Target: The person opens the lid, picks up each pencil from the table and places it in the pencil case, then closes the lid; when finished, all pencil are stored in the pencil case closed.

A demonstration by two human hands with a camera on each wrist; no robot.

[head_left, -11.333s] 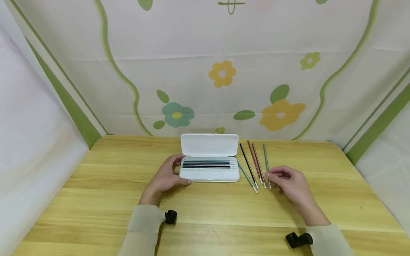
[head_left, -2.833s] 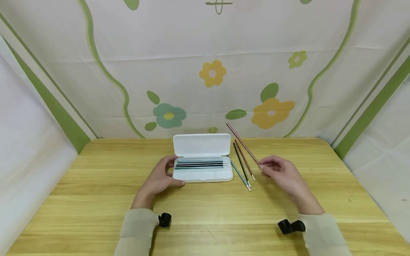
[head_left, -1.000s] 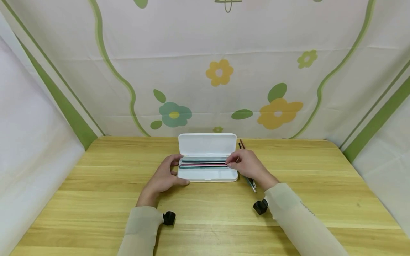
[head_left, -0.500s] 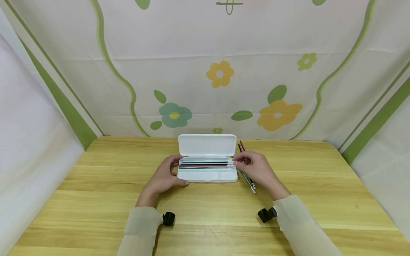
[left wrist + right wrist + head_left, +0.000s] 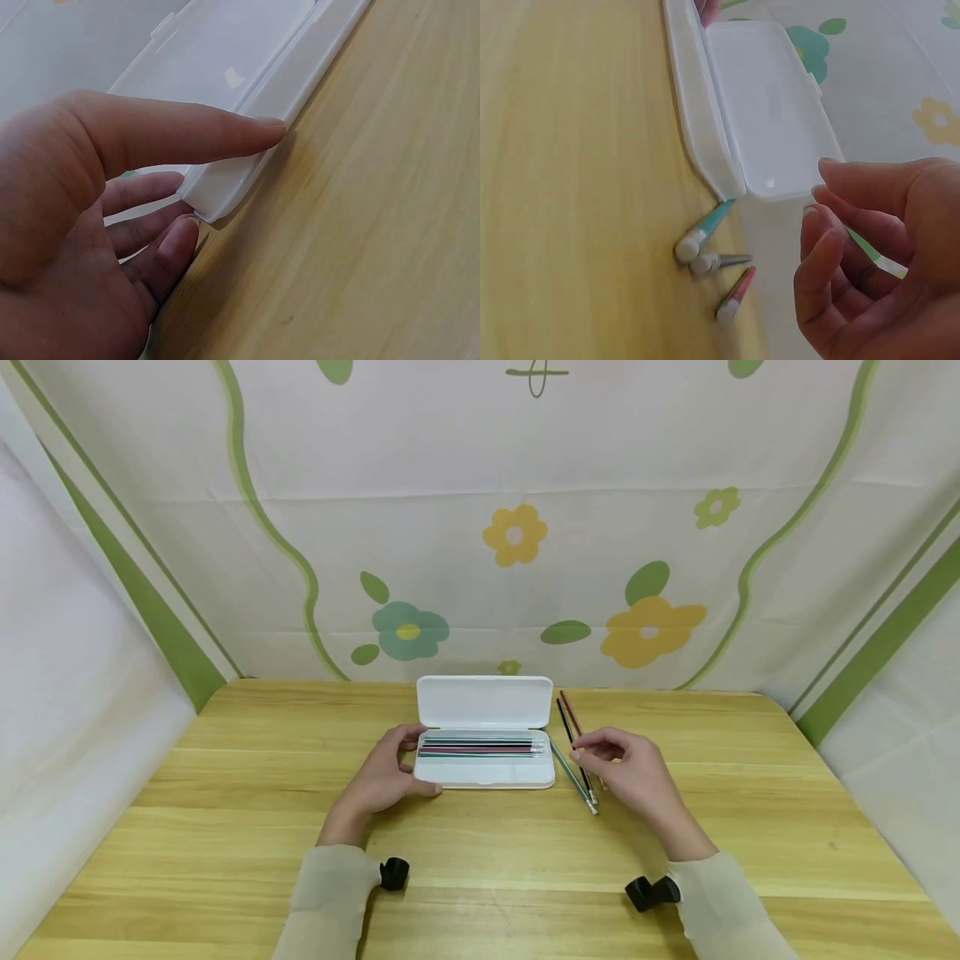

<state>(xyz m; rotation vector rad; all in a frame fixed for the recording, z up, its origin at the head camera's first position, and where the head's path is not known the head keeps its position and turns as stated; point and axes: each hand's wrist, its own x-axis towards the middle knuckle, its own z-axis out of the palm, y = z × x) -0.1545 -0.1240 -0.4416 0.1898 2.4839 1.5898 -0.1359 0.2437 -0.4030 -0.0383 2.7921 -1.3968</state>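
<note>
A white pencil case (image 5: 483, 774) stands with its lid (image 5: 483, 702) raised, and several dark, teal and red pencils (image 5: 480, 748) lie lengthwise inside. My left hand (image 5: 381, 778) holds its left end. In the left wrist view the thumb (image 5: 202, 133) lies along the front wall while the other fingers sit at the end wall. Right of the case lie a teal pencil (image 5: 573, 777), a black pencil (image 5: 566, 720) and a reddish pencil (image 5: 570, 712), eraser ends toward me. Above them hovers my right hand (image 5: 633, 775), loosely curled; nothing shows between thumb and fingers in the right wrist view.
The case and pencils lie on a wooden table (image 5: 480, 877). Behind its far edge hangs a pale cloth (image 5: 450, 552) with printed flowers. Black wrist cameras (image 5: 394, 873) sit at both sleeves.
The right hand laid a reddish pencil in the case, let go of it and moved right over the loose pencils. Earlier, more pencils lay outside. The left hand stayed at the case.
</note>
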